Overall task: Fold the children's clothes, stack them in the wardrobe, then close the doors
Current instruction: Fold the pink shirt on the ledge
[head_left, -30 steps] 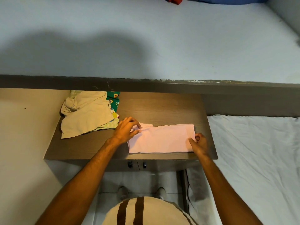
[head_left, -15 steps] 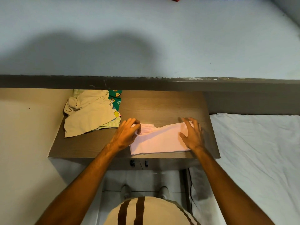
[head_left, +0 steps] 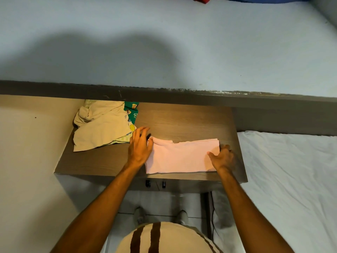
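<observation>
Faintly, "LIFE" reads on the beige garment [head_left: 102, 130] beside the green print [head_left: 131, 114].

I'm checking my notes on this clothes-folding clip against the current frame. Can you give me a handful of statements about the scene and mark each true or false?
1. The pink garment lies flat on the wooden cabinet top. True.
2. The left hand is clenched in a fist around the beige garment. False: its fingers are spread at the pink garment's left end, and the beige garment lies untouched beside it.
3. The right hand is at the pink garment's right end. True.
4. A green printed piece shows from under the beige garment. True.
5. The pink garment hangs over the white bedsheet. False: the white bedsheet is right of the cabinet, apart from the garment.
</observation>
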